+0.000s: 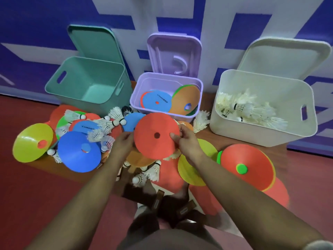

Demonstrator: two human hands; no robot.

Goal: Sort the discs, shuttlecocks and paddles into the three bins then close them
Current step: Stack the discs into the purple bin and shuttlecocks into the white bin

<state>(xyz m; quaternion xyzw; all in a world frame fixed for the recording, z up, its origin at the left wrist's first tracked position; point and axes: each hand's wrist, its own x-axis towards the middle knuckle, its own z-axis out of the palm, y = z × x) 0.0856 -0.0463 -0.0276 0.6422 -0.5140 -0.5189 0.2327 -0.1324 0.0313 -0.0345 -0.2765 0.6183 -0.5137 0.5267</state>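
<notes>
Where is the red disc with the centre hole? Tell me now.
Head view, centre: the red disc is held up between the left hand and the right hand, just in front of the purple bin.

The head camera looks forward and down at the floor, seemingly from close above.

The red disc looks like thin, bendy plastic with a smooth matt face, and so do the blue disc and yellow disc. The green bin, purple bin and white bin are smooth moulded plastic with a soft sheen. The shuttlecocks are ragged white feathers on pale rounded tips. The floor is smooth, matt red
</notes>
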